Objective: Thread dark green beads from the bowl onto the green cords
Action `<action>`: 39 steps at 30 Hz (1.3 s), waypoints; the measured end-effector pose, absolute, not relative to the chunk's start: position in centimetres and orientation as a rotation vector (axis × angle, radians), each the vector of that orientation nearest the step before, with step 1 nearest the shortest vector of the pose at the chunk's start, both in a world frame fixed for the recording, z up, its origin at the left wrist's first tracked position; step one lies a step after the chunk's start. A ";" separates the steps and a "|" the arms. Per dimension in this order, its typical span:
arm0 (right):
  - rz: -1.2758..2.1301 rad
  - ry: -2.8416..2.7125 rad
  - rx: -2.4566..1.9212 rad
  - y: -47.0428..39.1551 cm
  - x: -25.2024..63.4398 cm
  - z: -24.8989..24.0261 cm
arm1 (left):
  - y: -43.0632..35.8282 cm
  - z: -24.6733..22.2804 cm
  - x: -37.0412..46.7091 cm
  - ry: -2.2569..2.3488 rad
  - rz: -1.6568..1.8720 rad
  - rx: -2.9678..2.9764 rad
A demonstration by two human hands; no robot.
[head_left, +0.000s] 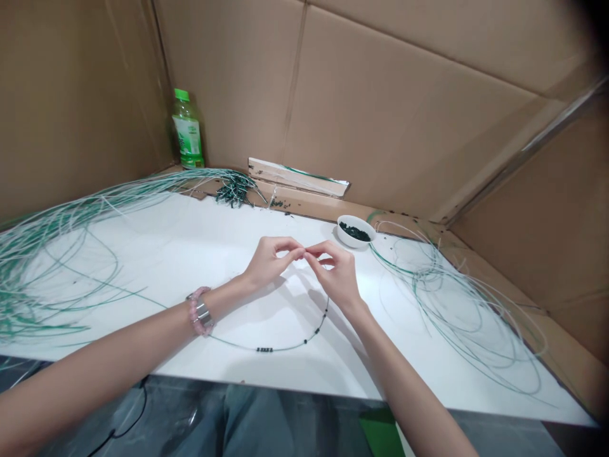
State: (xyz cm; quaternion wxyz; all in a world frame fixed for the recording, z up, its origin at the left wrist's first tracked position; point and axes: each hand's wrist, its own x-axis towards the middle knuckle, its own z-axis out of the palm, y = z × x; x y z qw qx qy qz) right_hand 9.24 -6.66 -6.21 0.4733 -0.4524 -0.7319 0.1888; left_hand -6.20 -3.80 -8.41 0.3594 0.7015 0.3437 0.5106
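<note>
My left hand (275, 261) and my right hand (334, 271) meet fingertip to fingertip over the white tabletop, both pinched closed. What lies between the fingertips is too small to make out. A thin green wire (285, 348) curves down from beside my right hand, loops below both hands and runs left under my left wrist. Small black beads (264, 350) sit on it in a short row, with a few others spaced along its right side. Just behind my right hand stands a white bowl (356, 244) holding dark small pieces.
Long green and white wires (61, 247) spread over the left side, their dark ends (235, 188) bunched at the back. More coiled wires (442, 285) lie at the right. A green bottle (189, 136) stands at the back left. Cardboard walls (380, 114) enclose the table.
</note>
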 end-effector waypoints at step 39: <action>0.681 -1.267 -1.162 -2.3 16.8 -5.2 | 2.8 -9.6 1.6 0.976 0.829 2.465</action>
